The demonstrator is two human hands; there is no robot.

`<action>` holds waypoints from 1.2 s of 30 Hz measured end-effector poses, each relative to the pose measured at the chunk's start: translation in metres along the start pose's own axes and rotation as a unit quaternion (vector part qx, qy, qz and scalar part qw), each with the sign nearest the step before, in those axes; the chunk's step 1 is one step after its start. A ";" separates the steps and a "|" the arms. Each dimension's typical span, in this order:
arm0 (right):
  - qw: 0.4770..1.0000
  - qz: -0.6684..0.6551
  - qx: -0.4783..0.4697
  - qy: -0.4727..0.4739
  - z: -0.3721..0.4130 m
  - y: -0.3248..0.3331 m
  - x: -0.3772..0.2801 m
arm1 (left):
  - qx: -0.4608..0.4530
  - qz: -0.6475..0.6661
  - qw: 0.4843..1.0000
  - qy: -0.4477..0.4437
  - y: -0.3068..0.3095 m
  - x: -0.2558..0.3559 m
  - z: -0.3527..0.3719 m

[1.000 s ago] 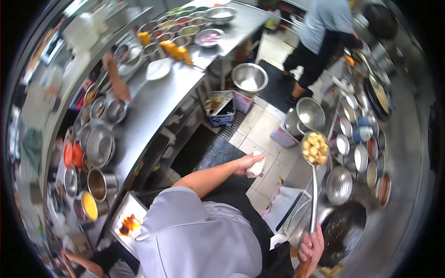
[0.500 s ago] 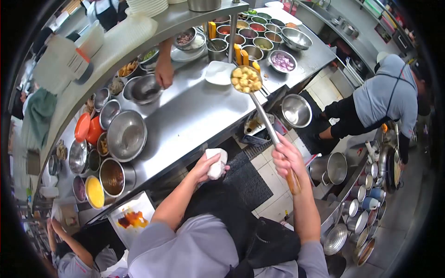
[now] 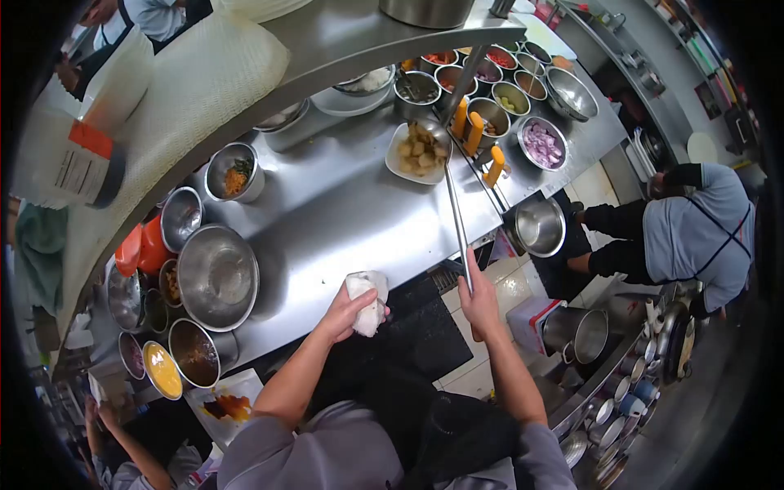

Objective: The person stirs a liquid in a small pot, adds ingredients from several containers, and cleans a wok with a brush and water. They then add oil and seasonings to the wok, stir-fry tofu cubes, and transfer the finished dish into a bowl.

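Observation:
My right hand [image 3: 482,304] is closed round the handle of a long metal ladle [image 3: 455,214]. The ladle's bowl is tipped over a white square dish [image 3: 393,164] on the steel counter. Yellowish cubed pieces, which look like potato [image 3: 417,157], lie in the dish beneath it. Closer to my body, my left hand [image 3: 336,318] grips a folded white cloth [image 3: 366,309] in front of the counter edge. The wooden end of the ladle is mostly hidden by my right hand.
Yellow-handled utensils [image 3: 474,133] stand right of the dish, near a bowl of chopped purple onion [image 3: 543,144]. A large steel bowl [image 3: 217,278] sits at left. A shelf [image 3: 343,53] overhangs the counter's back. A co-worker [image 3: 694,220] bends over at right.
The ladle has gone from level and full to tipped, and the cubes are now in the dish. The other hand over the counter has left view. My view has shifted.

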State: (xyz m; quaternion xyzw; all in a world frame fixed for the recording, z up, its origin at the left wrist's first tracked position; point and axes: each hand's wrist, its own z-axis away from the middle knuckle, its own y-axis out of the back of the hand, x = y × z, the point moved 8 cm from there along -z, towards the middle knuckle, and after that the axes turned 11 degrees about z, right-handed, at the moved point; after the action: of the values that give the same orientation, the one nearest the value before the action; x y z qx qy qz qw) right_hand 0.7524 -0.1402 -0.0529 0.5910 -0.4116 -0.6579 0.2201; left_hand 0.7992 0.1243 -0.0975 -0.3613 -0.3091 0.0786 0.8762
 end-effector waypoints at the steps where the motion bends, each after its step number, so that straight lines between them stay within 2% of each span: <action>1: 0.979 0.133 0.100 0.114 0.005 0.003 -0.009 | 0.011 -0.002 1.000 -0.006 0.002 0.002 -0.002; 2: 0.981 0.182 0.045 0.047 0.009 -0.009 0.004 | 0.012 0.000 1.000 -0.004 0.000 0.001 -0.004; 3: 0.981 0.184 0.044 0.047 0.012 -0.015 0.011 | 0.020 -0.005 1.000 -0.016 -0.001 0.002 -0.008; 5: 0.958 0.284 -0.011 0.027 0.013 -0.035 0.030 | 0.028 -0.006 0.999 -0.028 -0.004 -0.001 -0.019; 7: 0.959 0.280 -0.001 0.033 0.014 -0.040 0.042 | 0.035 -0.043 0.998 -0.038 -0.006 -0.009 -0.037; 11: 0.958 0.282 0.012 0.052 0.007 -0.020 0.036 | 0.001 -0.003 1.000 -0.027 -0.041 -0.029 -0.080; 15: 0.955 0.282 0.059 0.069 0.008 0.034 -0.005 | -0.048 0.060 0.997 -0.019 -0.085 -0.051 -0.130; 17: 0.958 0.259 0.082 0.095 0.013 0.065 -0.034 | -0.082 0.129 0.988 0.038 -0.112 -0.062 -0.148; 18: 0.963 0.233 0.090 0.100 0.019 0.081 -0.052 | -0.084 0.129 0.987 0.040 -0.125 -0.063 -0.160; 19: 0.968 0.206 0.098 0.106 0.025 0.091 -0.064 | -0.060 0.204 0.976 0.054 -0.135 -0.065 -0.173; 20: 0.972 0.177 0.109 0.109 0.031 0.093 -0.070 | -0.034 0.276 0.958 0.067 -0.145 -0.066 -0.186; 22: 0.980 0.163 0.079 0.086 0.040 0.074 -0.059 | -0.062 0.328 0.940 0.072 -0.178 -0.056 -0.217; 23: 0.985 0.152 0.048 0.067 0.043 0.064 -0.052 | -0.140 0.318 0.934 0.078 -0.197 -0.048 -0.229; 24: 0.986 0.158 0.016 0.054 0.039 0.062 -0.052 | -0.098 0.313 0.943 0.048 -0.200 -0.033 -0.223; 25: 0.989 0.141 0.010 0.047 0.040 0.069 -0.057 | -0.006 0.319 0.946 0.054 -0.177 -0.041 -0.234; 27: 0.986 0.144 0.044 0.066 0.044 0.084 -0.073 | 0.037 0.340 0.939 0.037 -0.167 -0.029 -0.215; 30: 0.982 0.131 0.083 0.109 0.041 0.075 -0.061 | 0.005 0.254 0.967 -0.003 -0.166 -0.023 -0.222; 31: 0.993 0.111 0.010 0.035 0.040 0.068 -0.039 | -0.054 0.303 0.952 -0.010 -0.172 -0.020 -0.236; 32: 0.997 0.076 0.013 0.019 0.040 0.083 -0.047 | -0.052 0.226 0.970 -0.066 -0.171 -0.015 -0.221; 33: 0.998 0.044 0.038 0.021 0.055 0.086 -0.036 | -0.018 0.194 0.979 -0.058 -0.185 -0.017 -0.201; 34: 0.993 0.050 0.098 0.048 0.074 0.102 -0.041 | -0.064 0.078 0.990 -0.096 -0.178 -0.033 -0.213; 35: 0.993 0.046 0.107 0.036 0.103 0.114 -0.032 | -0.074 0.048 0.996 -0.030 -0.209 -0.048 -0.170; 36: 0.986 0.074 0.151 0.018 0.140 0.129 -0.025 | -0.114 0.008 0.993 0.027 -0.209 -0.087 -0.168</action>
State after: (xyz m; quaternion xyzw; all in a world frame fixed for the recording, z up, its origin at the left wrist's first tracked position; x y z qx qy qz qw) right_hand 0.5983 -0.1545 0.0602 0.5971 -0.5447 -0.5597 0.1834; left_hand 0.8128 -0.1574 -0.0889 -0.4630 -0.2894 0.0406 0.8368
